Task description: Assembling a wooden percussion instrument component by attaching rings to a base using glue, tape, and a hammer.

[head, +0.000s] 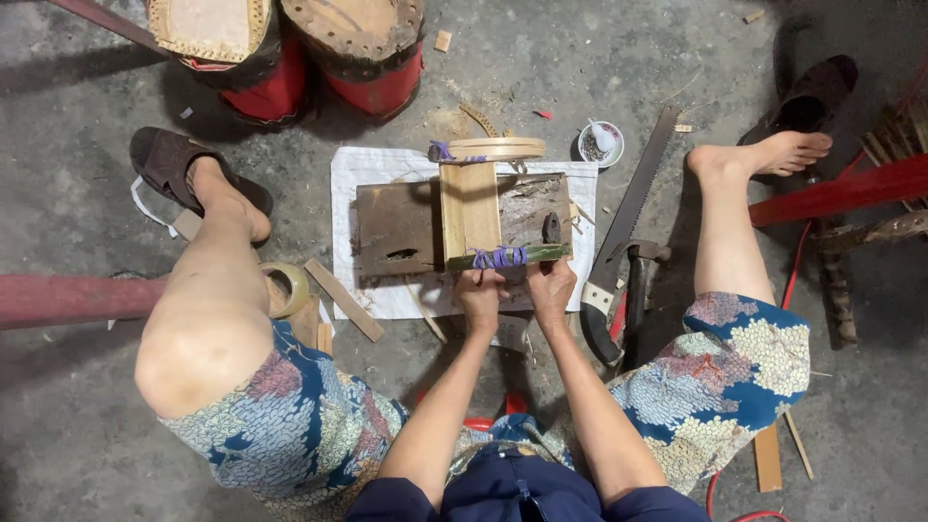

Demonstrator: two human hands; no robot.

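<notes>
While the person sits low over a concrete floor (pixel 541 87), both hands meet at the near edge of a dark wooden board (pixel 396 227) lying on a white sheet (pixel 362 169). Left hand (pixel 480 295): fingers curled closed, pinching the near end of a pale wooden frame (pixel 470 208) where blue cord (pixel 500 257) is wound around it. Right hand (pixel 551 288): fingers likewise closed, gripping the same near edge just right of the cord; the two hands nearly touch.

Frame position: standing across the middle of the board, running from near to far. At its far end sits a round pale hoop (pixel 496 148), with a second bit of blue cord at its left.

Surroundings: handsaw (pixel 633 198) lies diagonally just right of the sheet, blade pointing far-right. Small white bowl (pixel 600 143) with dark contents stands at the far right corner of the sheet. Roll of tape (pixel 287 288) rests beside the left knee, flat wood strip (pixel 343 298) next to it. Two red drums (pixel 290 53) stand at the far left. Bare foot far right, sandalled foot far left.
</notes>
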